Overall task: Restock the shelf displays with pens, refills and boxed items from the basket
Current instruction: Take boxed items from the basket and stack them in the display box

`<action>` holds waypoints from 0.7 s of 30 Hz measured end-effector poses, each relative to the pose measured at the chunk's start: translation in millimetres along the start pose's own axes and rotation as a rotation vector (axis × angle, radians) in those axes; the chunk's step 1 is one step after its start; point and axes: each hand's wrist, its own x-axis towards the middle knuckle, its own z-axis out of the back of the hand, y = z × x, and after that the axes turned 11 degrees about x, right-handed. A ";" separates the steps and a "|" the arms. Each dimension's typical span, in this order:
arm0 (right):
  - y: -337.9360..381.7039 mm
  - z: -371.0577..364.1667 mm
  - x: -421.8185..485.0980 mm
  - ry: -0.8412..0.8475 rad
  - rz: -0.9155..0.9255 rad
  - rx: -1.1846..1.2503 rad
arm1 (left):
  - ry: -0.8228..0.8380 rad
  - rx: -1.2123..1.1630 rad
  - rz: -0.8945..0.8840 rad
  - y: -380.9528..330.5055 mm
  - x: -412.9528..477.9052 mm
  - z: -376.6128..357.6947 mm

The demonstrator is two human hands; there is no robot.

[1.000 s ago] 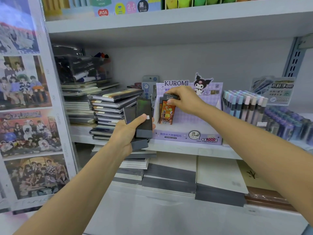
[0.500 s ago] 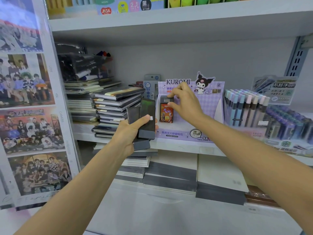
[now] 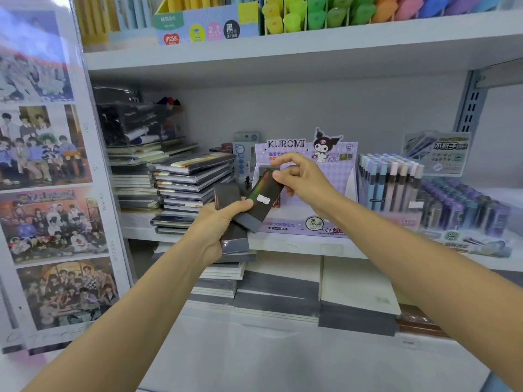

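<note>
Diff vs half a second back: right hand [image 3: 307,179] is out of the Kuromi display [image 3: 336,179]. It was at the top of the orange box [image 3: 277,200] inside the tray. Now it's pulled back left, to the boxes [image 3: 230,219] fanned in the left hand [image 3: 215,227].

Orange box stays upright at the display's left end, only a sliver showing behind the front box [image 3: 261,199]. Front box is more tilted now, top leaning right toward the display; earlier it stood near upright. Left hand is in roughly the same spot, in front of the shelf [image 3: 297,246] edge, just left of the display.

Pose:
- Left arm comes in from bottom left. Thumb lies across the fronts of the boxes and the other fingers wrap round the back, clamped on the whole fan. At least three dark boxes, can't count exactly.
- Right arm enters from the right edge, wrist bent down-left. Thumb and index finger pinch the top end of the front box, index hooked over its top edge. Remaining fingers are curled in loosely behind.

Around: notebooks [image 3: 192,179] are stacked left of the display, pens [image 3: 390,179] stand just right of it.
</note>
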 end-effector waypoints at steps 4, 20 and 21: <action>-3.6 12.2 -12.8 0.198 0.064 -0.081 | -0.062 -0.124 0.017 -6.6 -1.6 0.8; -6.5 17.4 -30.2 0.324 0.012 -0.210 | -0.096 -0.084 -0.189 -3.3 1.6 -10.1; -4.5 14.8 -29.5 0.323 0.030 -0.217 | -0.090 -0.055 -0.209 -2.7 2.0 -10.1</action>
